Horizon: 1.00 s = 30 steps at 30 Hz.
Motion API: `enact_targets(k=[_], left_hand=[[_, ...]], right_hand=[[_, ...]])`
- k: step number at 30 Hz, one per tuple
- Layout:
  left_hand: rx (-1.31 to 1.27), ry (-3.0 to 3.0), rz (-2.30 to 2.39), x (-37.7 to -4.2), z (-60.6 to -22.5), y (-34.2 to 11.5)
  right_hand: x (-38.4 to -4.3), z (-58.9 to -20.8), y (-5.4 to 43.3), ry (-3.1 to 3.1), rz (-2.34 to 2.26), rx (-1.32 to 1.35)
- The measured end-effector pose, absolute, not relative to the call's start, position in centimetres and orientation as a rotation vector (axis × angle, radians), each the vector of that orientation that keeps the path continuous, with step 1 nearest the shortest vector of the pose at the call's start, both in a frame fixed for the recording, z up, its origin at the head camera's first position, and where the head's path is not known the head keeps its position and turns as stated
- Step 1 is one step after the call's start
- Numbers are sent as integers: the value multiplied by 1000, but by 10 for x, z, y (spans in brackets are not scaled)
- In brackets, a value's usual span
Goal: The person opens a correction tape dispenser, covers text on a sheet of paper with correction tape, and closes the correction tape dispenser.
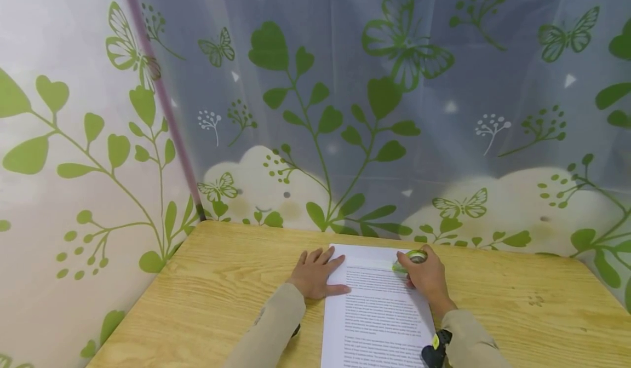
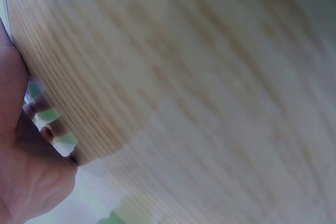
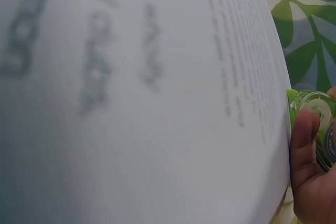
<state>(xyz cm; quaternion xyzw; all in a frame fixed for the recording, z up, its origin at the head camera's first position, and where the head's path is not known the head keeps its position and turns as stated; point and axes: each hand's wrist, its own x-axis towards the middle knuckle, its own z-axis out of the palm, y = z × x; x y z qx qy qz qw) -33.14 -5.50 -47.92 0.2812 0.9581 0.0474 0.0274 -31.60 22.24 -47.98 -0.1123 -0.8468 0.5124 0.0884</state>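
Note:
A printed sheet of paper (image 1: 379,308) lies on the wooden table, its lines of text running across it. My left hand (image 1: 314,275) rests at the sheet's upper left edge with fingers spread; the left wrist view catches only part of this hand (image 2: 31,156). In my right hand (image 1: 428,275) I grip a green, see-through correction tape (image 1: 417,256), its tip down at the paper near the right end of the top text lines. The right wrist view shows the thumb against the case of the correction tape (image 3: 315,109), with a pale reel inside.
The wooden table (image 1: 236,269) extends to both sides of the sheet. Behind it hangs a curtain (image 1: 345,154) printed with green leaves and butterflies, and another printed panel (image 1: 74,193) stands at the left. A black strap device (image 1: 435,350) sits on my right wrist.

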Motion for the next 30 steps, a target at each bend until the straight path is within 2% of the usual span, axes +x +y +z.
enact_targets(k=[30], left_hand=[[859, 2960, 108, -330, -477, -54]], right_hand=[[-315, -482, 240, -2597, 1437, -303]])
